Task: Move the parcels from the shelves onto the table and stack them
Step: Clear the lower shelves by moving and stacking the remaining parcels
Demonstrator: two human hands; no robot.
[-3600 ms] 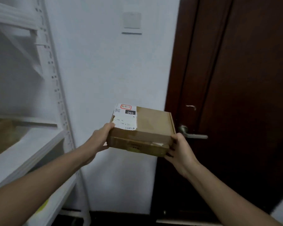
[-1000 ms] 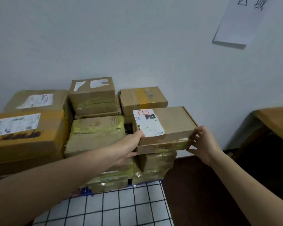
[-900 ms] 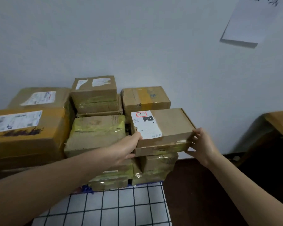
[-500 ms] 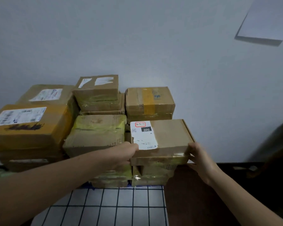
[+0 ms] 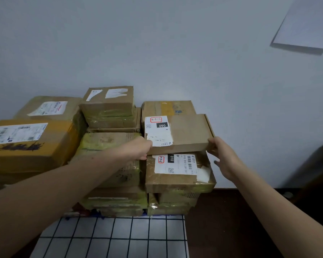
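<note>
A flat parcel (image 5: 187, 134) with a white label marked 090 sits level at the top of the right-hand stack on the table (image 5: 119, 237) and against the wall (image 5: 157, 43). It lies over a parcel labelled 010 (image 5: 177, 175), and its far edge covers part of a yellow-taped box (image 5: 168, 108) behind. Whether its weight already rests on the 010 parcel cannot be told. The left hand (image 5: 138, 149) grips the near-left corner, fingers curled under the edge. The right hand (image 5: 224, 159) takes the near-right corner – thumb against the edge, fingers loosely spread beneath. More parcels are stacked to the left, among them a large orange-taped one (image 5: 30, 146). The table's checked cloth (image 5: 142, 229) shows in front – a paper sheet (image 5: 306, 25) hangs on the wall at upper right
</note>
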